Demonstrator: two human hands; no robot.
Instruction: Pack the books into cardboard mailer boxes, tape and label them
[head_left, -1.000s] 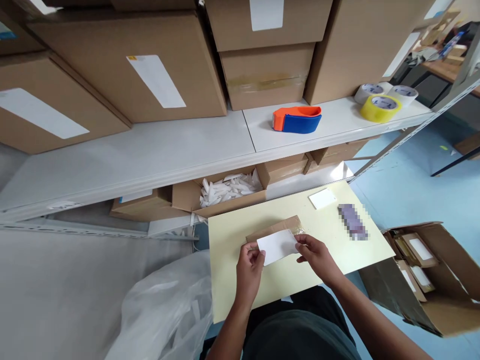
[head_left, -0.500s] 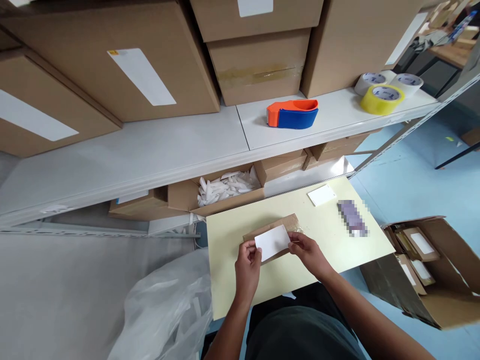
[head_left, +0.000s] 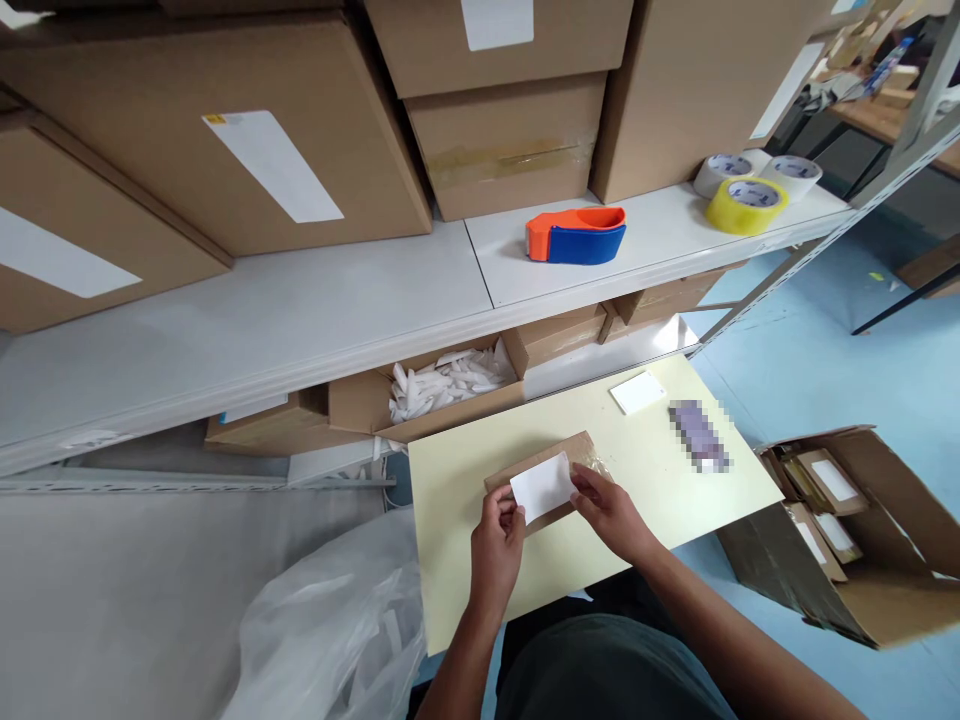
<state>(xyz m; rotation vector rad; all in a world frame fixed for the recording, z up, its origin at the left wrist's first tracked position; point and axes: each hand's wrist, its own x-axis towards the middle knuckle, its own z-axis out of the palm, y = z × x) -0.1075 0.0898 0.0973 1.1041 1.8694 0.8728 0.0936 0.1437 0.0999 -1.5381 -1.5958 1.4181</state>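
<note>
At the lower left of the frame a translucent plastic bag (head_left: 330, 620) stands beside the pale yellow table (head_left: 457, 570). Near the centre, below the middle, the left hand (head_left: 496, 550) pinches the left edge of a white label (head_left: 541, 487) between thumb and fingers. The label lies over a brown package (head_left: 576, 450) on the table, covering much of its upper face; whether the two touch along their whole length, I cannot tell. Just right of it, the right hand (head_left: 611, 515) grips the label's right edge, fingers closed on it. The step in hand looks like lining the label up with the package, and the next move calls for level, even tension from both hands so that it goes down straight and unwrinkled. Further right on the table lie a white card (head_left: 637, 392) and a blurred purple object (head_left: 699, 435); at the lower right stands an open carton (head_left: 900, 595).
</note>
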